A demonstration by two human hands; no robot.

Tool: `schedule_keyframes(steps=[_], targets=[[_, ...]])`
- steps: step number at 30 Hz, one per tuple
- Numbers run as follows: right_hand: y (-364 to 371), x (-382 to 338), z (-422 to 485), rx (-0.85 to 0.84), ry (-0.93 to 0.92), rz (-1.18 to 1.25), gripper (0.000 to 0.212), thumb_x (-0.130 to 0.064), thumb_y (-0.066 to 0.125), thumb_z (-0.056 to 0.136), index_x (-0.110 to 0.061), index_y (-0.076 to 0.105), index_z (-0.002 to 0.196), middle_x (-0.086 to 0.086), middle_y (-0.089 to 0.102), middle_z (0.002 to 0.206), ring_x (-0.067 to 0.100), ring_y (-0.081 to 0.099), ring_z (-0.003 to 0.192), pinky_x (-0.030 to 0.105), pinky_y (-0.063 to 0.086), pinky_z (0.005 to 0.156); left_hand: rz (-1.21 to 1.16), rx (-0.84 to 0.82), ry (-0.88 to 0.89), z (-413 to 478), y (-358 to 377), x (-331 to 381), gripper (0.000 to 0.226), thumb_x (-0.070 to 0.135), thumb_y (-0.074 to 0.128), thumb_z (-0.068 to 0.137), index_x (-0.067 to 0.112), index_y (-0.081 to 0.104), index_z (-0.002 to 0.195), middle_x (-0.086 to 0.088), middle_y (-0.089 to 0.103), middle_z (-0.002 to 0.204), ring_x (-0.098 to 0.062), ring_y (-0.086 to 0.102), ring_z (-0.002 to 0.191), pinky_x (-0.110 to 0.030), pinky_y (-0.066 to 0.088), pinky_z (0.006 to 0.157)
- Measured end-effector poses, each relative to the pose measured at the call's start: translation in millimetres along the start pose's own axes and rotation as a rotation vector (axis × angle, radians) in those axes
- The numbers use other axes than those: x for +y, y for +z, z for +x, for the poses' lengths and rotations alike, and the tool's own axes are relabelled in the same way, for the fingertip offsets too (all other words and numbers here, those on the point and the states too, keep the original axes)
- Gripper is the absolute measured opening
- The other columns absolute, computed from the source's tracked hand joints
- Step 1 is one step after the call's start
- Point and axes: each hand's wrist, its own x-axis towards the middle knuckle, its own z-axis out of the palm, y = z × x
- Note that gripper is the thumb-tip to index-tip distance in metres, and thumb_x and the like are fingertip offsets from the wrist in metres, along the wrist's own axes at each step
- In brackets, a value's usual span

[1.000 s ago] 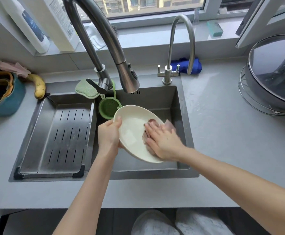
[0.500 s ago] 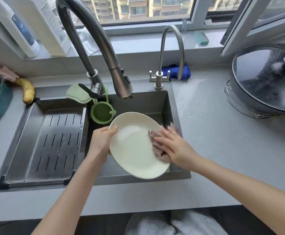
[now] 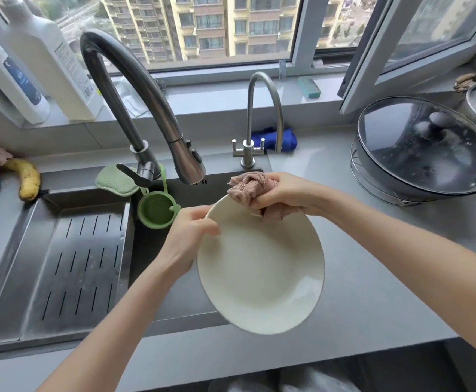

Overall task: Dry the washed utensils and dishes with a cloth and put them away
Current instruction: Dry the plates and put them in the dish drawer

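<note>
One cream plate (image 3: 259,273) is being held tilted above the sink's (image 3: 152,244) front right corner. The left hand (image 3: 187,236) is gripping its upper left rim, fingers curled over the edge. The right hand (image 3: 285,192) is grasping one bunched pink cloth (image 3: 245,186) against the plate's top rim. Two faucets are standing behind the basin: one large (image 3: 135,89), one slim (image 3: 265,108). One banana (image 3: 29,179) is lying on the counter at far left. Two white bottles (image 3: 47,66) are standing on the sill.

Big faucet (image 3: 187,161) is arching over the sink's (image 3: 142,236) back, small tap (image 3: 248,154) standing beside it, lidded pan (image 3: 423,148) hogging the far right; counter (image 3: 372,264) in front of it is lying open.
</note>
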Motion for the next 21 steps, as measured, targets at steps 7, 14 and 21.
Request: schedule_keyframes(steps=[7,14,21], targets=[[-1,48,-39,0.166,0.156,0.268,0.043,0.005,0.065,0.079,-0.025,0.065,0.110,-0.002,0.068,0.091,0.010,0.064,0.080,0.025,0.054,0.065,-0.024,0.109,-0.093,-2,5,-10,0.022,0.003,0.048,0.046,0.005,0.064,0.061,-0.006,0.051,0.053,-0.021,0.044,0.051,-0.023,0.034,0.049],[48,88,-73,0.537,0.146,0.994,0.034,-0.001,0.059,0.083,-0.001,0.061,0.117,0.020,0.066,0.104,0.027,0.066,0.076,0.039,0.056,0.078,-0.246,0.366,-0.050,-11,25,-17,0.031,-0.011,0.044,0.062,0.014,0.059,0.051,0.004,0.049,0.046,-0.021,0.040,0.053,-0.024,0.031,0.052],[65,101,-118,0.973,0.200,1.034,0.034,0.018,0.046,0.082,0.000,0.059,0.107,0.010,0.065,0.077,0.013,0.064,0.061,0.023,0.055,0.052,-0.251,0.153,-0.118,-40,62,-60,0.024,0.012,0.053,0.064,0.016,0.066,0.084,-0.006,0.066,0.077,-0.026,0.057,0.076,-0.034,0.041,0.066]])
